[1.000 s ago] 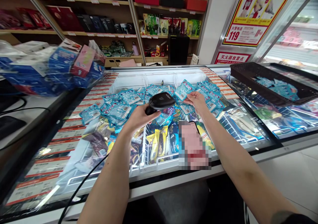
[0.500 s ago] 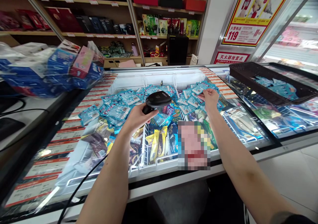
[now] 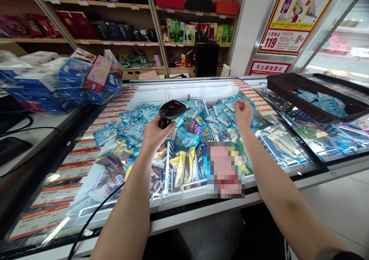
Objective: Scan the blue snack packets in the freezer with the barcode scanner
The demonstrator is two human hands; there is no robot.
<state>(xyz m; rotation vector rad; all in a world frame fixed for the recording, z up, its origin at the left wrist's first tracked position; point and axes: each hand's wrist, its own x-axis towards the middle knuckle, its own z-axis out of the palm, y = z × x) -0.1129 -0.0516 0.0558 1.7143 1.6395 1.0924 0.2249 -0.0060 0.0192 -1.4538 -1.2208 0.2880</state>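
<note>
My left hand (image 3: 157, 133) is wrapped round the handle of a black barcode scanner (image 3: 173, 109), its head above the freezer. A black cable runs down beside my left forearm. Many small blue packets (image 3: 134, 131) lie heaped on the freezer's glass top, left and right of the scanner. Over the right-hand heap (image 3: 223, 117), my right hand (image 3: 243, 114) has its fingers drawn together in a pinch. Whether a packet is between those fingertips cannot be made out. Below the glass are wire baskets with yellow-wrapped ice creams (image 3: 184, 165) and other wrapped goods.
A brown basket (image 3: 294, 102) with more blue packets stands at the right. Bagged blue boxes (image 3: 75, 75) sit at the left. A pixelated pink patch (image 3: 225, 167) covers something at the front edge. Stocked shelves (image 3: 115, 42) stand behind; red-edged price labels (image 3: 62, 173) line the glass.
My left hand and the scanner have shifted slightly left and up. My right hand has risen a little, its fingers now more curled.
</note>
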